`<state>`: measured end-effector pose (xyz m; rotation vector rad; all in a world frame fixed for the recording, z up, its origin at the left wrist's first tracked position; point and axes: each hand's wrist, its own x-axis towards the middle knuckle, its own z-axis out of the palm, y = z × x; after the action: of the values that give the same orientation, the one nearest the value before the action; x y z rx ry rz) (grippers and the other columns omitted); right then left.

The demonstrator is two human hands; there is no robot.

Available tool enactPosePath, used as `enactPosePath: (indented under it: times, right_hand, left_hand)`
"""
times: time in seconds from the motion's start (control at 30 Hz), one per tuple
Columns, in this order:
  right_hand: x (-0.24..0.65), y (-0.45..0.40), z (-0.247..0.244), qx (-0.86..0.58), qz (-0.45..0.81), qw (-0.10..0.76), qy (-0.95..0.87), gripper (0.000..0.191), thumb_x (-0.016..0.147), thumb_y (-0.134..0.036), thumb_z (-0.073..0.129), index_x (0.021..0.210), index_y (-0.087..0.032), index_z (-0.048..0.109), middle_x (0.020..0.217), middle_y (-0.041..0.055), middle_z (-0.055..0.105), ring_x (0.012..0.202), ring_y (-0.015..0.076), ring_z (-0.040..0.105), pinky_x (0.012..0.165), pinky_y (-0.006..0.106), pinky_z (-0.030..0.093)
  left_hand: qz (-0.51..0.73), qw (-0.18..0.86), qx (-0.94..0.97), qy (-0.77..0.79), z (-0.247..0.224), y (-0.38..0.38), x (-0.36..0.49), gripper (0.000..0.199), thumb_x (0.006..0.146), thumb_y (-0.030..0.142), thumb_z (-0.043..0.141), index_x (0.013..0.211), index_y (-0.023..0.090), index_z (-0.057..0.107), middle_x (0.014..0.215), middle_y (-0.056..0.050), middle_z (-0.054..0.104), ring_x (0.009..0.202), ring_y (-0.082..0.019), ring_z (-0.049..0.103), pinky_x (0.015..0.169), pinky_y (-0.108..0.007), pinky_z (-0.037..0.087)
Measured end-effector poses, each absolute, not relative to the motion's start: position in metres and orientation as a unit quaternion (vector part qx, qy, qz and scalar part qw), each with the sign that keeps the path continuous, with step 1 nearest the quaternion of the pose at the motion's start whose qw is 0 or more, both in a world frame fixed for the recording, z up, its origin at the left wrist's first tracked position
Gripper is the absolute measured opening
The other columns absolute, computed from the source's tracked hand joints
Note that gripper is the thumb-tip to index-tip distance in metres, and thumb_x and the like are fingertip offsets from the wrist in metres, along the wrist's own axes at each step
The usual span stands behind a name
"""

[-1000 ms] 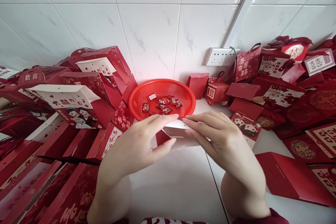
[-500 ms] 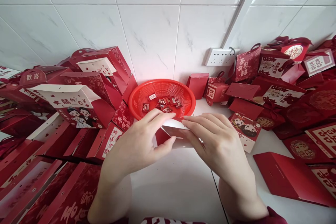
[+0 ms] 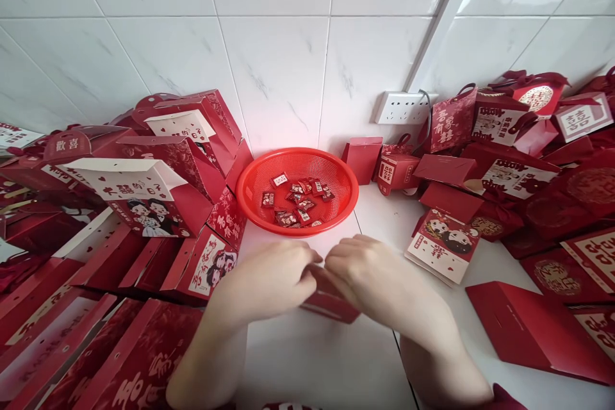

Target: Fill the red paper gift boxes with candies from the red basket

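Note:
A small red paper gift box (image 3: pixel 331 307) is between my hands, low over the white tabletop in front of me. My left hand (image 3: pixel 276 272) is closed on the box's upper left edge, with thumb and fingers pinched together. From the other side my right hand (image 3: pixel 372 269) grips the top right edge, its fingers bent over the box. The hands cover most of the box's upper part. Just beyond them is a red plastic basket (image 3: pixel 354 205) with several small wrapped candies (image 3: pixel 300 195) in it.
Red and white gift boxes (image 3: pixel 144 205) are packed in rows on the left. More boxes (image 3: pixel 519 173) are piled on the right, and a plain red box (image 3: pixel 538 327) lies nearer. A white power strip (image 3: pixel 403 107) is on the tiled wall (image 3: pixel 273 64).
Both hands have come down and closer to me with the gift box. Its raised white flap no longer shows, and the basket's front is uncovered, with more candies visible.

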<state>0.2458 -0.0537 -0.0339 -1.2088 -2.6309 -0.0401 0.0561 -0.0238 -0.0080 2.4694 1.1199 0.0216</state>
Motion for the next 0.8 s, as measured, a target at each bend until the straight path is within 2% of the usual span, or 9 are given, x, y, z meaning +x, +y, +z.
enactPosePath:
  times: [0.13,0.37,0.5,0.63,0.8]
  right_hand:
    - [0.239,-0.021,-0.044,-0.444,0.019,0.091,-0.891,0.037,0.1,-0.03,0.05,0.069,-0.016,0.064,0.066,0.0028,0.064,0.06,0.0149,0.054,0.058,0.029,0.033]
    - [0.239,-0.01,-0.044,-0.504,0.022,0.059,-0.862,0.028,0.1,-0.025,0.049,0.083,-0.017,0.071,0.078,0.0056,0.069,0.075,0.0192,0.062,0.064,0.029,0.036]
    - [0.244,-0.011,-0.046,-0.543,0.024,0.046,-0.838,0.027,0.097,-0.02,0.049,0.076,-0.016,0.067,0.077,0.0058,0.068,0.071,0.0188,0.061,0.06,0.029,0.033]
    - [0.248,-0.012,-0.05,-0.572,0.039,0.012,-0.819,0.028,0.09,-0.009,0.048,0.067,-0.017,0.06,0.068,0.0035,0.065,0.059,0.0162,0.057,0.052,0.029,0.025]
    - [0.244,-0.012,-0.049,-0.585,0.051,-0.005,-0.809,0.024,0.088,-0.005,0.044,0.077,-0.017,0.061,0.072,0.005,0.067,0.06,0.0177,0.06,0.049,0.029,0.021]
  left_hand:
    - [0.011,0.189,0.862,0.471,-0.022,-0.002,0.064,0.024,0.084,0.016,0.044,0.074,0.021,0.065,0.074,-0.004,0.069,0.066,-0.019,0.061,0.056,-0.028,0.035]
    - [0.016,0.148,0.863,0.483,-0.03,0.008,0.071,0.028,0.089,0.023,0.042,0.077,0.021,0.068,0.074,-0.007,0.069,0.068,-0.023,0.063,0.054,-0.029,0.033]
    - [0.003,0.108,0.861,0.497,-0.036,0.01,0.077,0.031,0.089,0.024,0.042,0.072,0.019,0.067,0.072,-0.009,0.068,0.067,-0.024,0.064,0.052,-0.03,0.03]
    - [-0.009,0.083,0.871,0.485,-0.039,0.01,0.082,0.03,0.086,0.02,0.042,0.068,0.019,0.066,0.068,-0.01,0.067,0.066,-0.025,0.065,0.05,-0.03,0.026]
    - [-0.007,0.077,0.858,0.507,-0.041,0.006,0.088,0.03,0.088,0.021,0.04,0.072,0.017,0.066,0.072,-0.011,0.07,0.067,-0.028,0.067,0.052,-0.031,0.032]
